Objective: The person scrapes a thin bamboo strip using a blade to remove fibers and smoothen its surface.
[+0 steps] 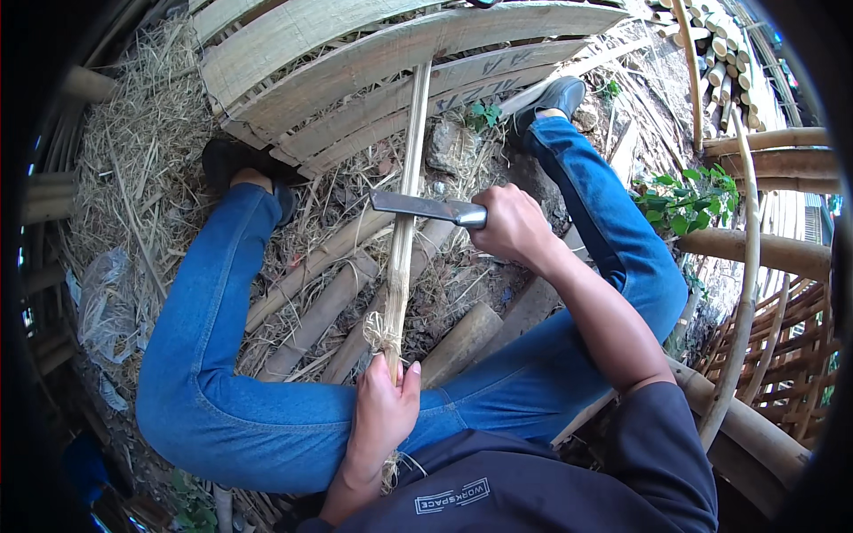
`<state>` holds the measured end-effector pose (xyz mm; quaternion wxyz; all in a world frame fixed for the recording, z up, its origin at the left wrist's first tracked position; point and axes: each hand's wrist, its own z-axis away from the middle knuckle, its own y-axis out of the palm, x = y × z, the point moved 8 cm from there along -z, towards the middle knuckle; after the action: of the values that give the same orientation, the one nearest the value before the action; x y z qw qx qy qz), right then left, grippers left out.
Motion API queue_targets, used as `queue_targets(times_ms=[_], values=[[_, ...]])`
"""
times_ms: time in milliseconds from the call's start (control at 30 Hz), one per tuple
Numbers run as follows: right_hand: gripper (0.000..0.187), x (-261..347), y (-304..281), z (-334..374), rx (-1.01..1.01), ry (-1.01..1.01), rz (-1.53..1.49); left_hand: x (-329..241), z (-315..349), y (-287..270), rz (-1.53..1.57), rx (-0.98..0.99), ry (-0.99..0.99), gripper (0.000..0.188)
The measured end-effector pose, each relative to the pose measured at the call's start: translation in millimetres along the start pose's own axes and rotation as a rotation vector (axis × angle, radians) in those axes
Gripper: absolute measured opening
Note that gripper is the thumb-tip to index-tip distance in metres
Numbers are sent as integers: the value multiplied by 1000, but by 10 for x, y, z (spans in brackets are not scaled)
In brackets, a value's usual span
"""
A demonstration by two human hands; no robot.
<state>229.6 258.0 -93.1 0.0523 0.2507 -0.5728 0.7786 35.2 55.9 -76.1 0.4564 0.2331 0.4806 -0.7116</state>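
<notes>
Nearest us, the dark shirt carries small white printed lettering in a broken frame. Above it, our left hand has its fingers wrapped and pressed round the wooden strip, thumb along its side; the strip's near end is hidden by the hand and wrist. Curled shavings cling just beyond the grip. Our right hand is closed in a fist round the handle of the knife, fingertips out of sight. Its blade lies across the strip; whether the edge bites in, we cannot tell. Beyond, the strip's far end meets the slatted crate, whose lower slats bear dark hand-marked characters, slanted and partly covered. The cut poles stacked farthest off are washed out by glare.
</notes>
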Motion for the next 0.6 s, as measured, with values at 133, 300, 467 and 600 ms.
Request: queue_targets(times_ms=[133, 300, 467, 600], values=[[17, -44, -96, 16, -115, -24, 47, 1, -14, -8, 3, 10, -34, 29], [9, -22, -92, -72, -106, -63, 76, -22, -23, 26, -24, 14, -36, 27], [15, 66, 33, 103, 1, -52, 30, -1, 2, 16, 30, 28, -72, 27], [18, -215, -97, -46, -132, 17, 19, -45, -3, 24, -20, 47, -62, 28]])
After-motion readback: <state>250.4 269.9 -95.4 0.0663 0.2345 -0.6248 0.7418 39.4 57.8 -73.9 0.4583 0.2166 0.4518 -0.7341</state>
